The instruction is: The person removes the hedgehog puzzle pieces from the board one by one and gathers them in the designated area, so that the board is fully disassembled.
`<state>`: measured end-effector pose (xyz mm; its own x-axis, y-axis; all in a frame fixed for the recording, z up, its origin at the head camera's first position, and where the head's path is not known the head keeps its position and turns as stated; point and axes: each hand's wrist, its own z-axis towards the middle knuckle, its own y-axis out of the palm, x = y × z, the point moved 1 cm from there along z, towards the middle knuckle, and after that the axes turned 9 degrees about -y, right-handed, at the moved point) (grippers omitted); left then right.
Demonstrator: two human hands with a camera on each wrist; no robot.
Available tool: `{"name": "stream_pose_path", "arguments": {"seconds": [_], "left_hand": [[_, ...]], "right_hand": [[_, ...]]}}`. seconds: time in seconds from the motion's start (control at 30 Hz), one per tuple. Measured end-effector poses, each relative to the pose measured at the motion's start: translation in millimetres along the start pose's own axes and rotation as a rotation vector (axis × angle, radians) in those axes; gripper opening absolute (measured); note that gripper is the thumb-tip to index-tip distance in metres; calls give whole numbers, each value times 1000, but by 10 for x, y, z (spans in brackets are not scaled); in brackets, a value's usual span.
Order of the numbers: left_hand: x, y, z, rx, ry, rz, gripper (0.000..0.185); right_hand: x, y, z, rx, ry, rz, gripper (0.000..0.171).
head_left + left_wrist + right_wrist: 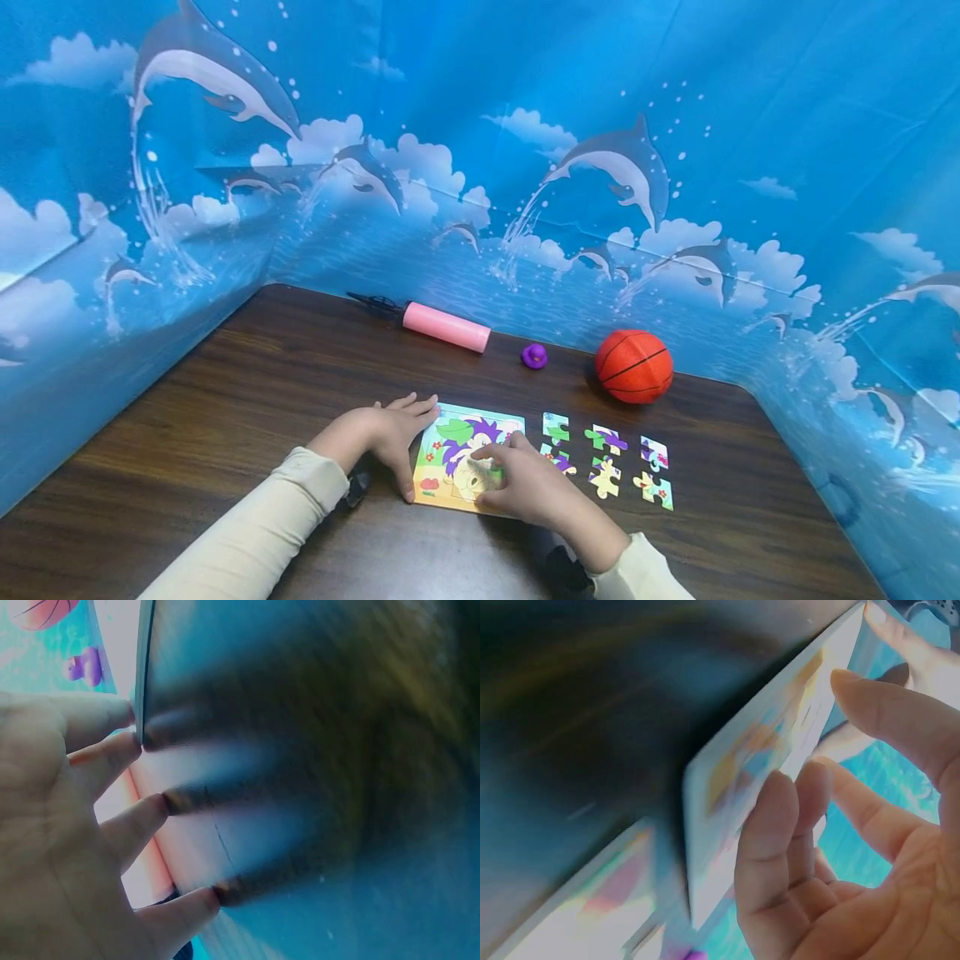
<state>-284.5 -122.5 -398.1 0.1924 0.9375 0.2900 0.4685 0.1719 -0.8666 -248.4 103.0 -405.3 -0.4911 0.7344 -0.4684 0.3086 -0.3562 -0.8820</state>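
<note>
Left hand flat, grip released, beside puzzle board; right hand pinching a piece; no legible writing.

I sit in a small play corner that looks set up for recording, not a real room. A blue curtain printed with dolphins and clouds closes the far side, the left and the right of my dark wooden worktop. On it lie toys: a children's puzzle board, loose puzzle pieces, a small basketball, a purple duck and a pink pump.
</note>
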Motion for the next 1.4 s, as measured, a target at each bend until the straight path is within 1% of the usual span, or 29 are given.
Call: {"name": "stream_pose_path", "arguments": {"seconds": [0.07, 0.23, 0.4, 0.63, 0.73, 0.9, 1.0, 1.13, 1.27, 1.4], "left_hand": [[-3, 15, 7, -1, 2, 8, 120], [-8, 27, 30, 1, -2, 15, 120], [-28, 19, 36, 11, -4, 24, 121], [-15, 11, 35, 11, 1, 27, 120], [-12, 13, 36, 8, -1, 32, 120], [-19, 21, 35, 10, -15, 43, 121], [-21, 30, 41, 9, -22, 37, 121], [-14, 33, 44, 6, -18, 24, 120], [-15, 36, 53, 8, -12, 17, 120], [-11, 17, 46, 12, -14, 11, 120]], "right_hand": [[-49, 30, 72, -25, -7, 0, 47], [-84, 57, 158, -68, -8, 41, 39], [-79, 68, 187, -72, -3, 104, 32], [-39, 77, 183, -76, -10, 181, 33], [-5, 80, 178, -45, -22, 262, 30], [43, 59, 141, 27, -47, 466, 22], [79, 51, 115, 47, -26, 616, 21], [141, -1, 50, 71, 28, 772, 25], [247, -108, -103, 128, 101, 821, 30], [469, -226, -360, 176, 150, 816, 35]]}}
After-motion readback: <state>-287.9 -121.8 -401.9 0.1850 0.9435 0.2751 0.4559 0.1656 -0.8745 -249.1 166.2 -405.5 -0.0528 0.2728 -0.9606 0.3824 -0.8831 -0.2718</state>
